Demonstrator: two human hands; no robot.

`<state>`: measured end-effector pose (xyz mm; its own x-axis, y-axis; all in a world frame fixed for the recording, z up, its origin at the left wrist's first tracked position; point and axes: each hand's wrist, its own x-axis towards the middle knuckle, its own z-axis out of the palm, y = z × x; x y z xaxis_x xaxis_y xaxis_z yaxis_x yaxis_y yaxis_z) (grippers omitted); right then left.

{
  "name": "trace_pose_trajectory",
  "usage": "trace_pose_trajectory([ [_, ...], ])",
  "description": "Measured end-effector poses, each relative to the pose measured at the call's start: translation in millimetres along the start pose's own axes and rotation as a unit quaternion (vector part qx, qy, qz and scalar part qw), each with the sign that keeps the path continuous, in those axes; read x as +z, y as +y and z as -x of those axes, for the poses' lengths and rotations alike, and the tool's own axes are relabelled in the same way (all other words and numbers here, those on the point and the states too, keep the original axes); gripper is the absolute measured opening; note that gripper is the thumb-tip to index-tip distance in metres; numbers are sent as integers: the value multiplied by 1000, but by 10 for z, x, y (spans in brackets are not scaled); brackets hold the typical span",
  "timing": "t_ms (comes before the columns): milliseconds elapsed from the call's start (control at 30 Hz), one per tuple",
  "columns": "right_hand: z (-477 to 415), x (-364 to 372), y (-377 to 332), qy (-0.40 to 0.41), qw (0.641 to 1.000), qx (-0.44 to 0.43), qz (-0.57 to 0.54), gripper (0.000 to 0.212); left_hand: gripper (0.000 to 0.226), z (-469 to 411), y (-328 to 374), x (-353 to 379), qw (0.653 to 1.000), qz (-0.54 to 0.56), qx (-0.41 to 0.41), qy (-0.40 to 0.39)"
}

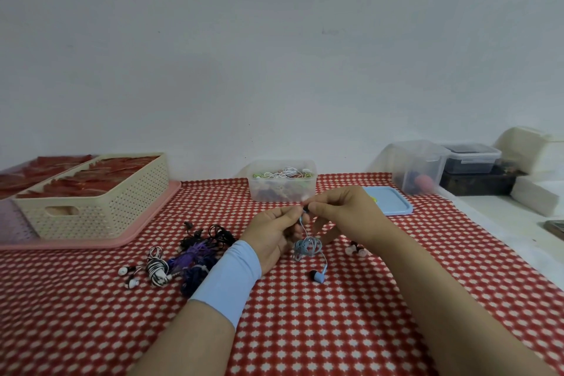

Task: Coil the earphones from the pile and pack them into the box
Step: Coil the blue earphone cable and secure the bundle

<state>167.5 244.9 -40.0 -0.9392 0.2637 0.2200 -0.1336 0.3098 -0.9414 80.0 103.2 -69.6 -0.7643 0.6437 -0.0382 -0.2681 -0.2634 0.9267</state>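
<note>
While left hand (274, 232) and right hand (345, 217), both curled, pinch blue earphones (308, 246), half-coiled, dangling between them.

This looks like a makeshift sorting and packing station in a home or small workroom, not a factory. A table (335, 330) covered with a red-and-white patterned cloth stands against a bare pale wall (274, 55). Household storage lines its far edge: a cream perforated basket (100, 210) on a pink tray (152, 217) at the far left corner, a clear plastic box (282, 189) of coiled earphones mid-edge, a blue lid (393, 201) beside it, and lidded clear containers (421, 168) and white foam blocks (534, 195) toward the far right. A pile of earphones (195, 253) lies on the cloth.
</note>
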Motion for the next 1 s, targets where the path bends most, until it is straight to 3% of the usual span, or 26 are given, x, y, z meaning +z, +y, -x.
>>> trace_pose_trajectory([
  [133,8,-12,-5,27,997,-8,73,9,17,-1,-22,-10,999,-50,17,2],
  [233,-3,14,-15,42,995,-8,88,12,21,-16,-40,-25,984,-151,90,16],
  [367,16,64,-4,43,998,24,27,21,10,-38,-25,-52,949,-253,178,57],
  [533,32,50,-11,21,993,93,-75,16,9,-28,-23,-39,925,-302,224,61],
  [600,35,62,-24,36,994,68,-76,8,9,-29,-23,-33,928,-294,221,59],
  [733,12,46,-34,67,998,2,-16,15,12,-19,-24,-29,952,-243,183,43],
  [867,13,8,-43,46,998,-25,39,27,18,-25,-23,-42,973,-187,129,36],
  [1000,-3,3,5,48,994,-37,89,24,25,-18,-12,-35,982,-163,96,18],
])
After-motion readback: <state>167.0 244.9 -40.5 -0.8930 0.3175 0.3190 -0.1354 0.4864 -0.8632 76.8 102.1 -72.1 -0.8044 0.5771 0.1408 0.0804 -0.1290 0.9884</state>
